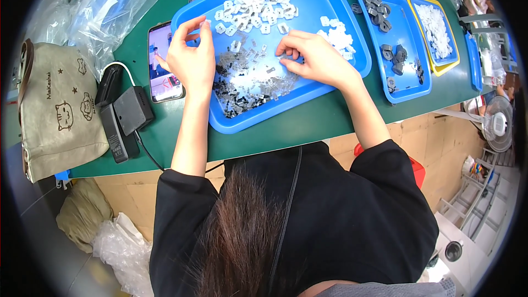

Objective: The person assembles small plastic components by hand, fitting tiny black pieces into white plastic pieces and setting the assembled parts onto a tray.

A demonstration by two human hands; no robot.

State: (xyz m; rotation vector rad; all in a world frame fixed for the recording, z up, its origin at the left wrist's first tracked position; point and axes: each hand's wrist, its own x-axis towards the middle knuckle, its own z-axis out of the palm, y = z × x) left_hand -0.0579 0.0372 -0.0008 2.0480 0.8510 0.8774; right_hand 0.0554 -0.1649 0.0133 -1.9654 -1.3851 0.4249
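Observation:
A large blue tray (pixel 357 27) lies in front of me. White plastic pieces (pixel 258 8) are heaped at its far side, with a second white pile (pixel 338 38) at its right. Thin metal clips (pixel 258 85) are spread over the near left and middle. My left hand (pixel 192 52) is raised over the tray's left rim, thumb and forefinger closed on what looks like a small white plastic piece. My right hand (pixel 316 58) hovers low over the clips, its fingertips pinched together. Whatever they hold is too small to make out.
A phone (pixel 165 66), a black power adapter (pixel 132 111) and a canvas bag (pixel 63 110) stand left of the tray. To its right lie a narrower blue tray (pixel 404 77) of dark grey parts and a yellow-rimmed tray (pixel 440 69) of white pieces. Plastic bags (pixel 115 11) lie far left.

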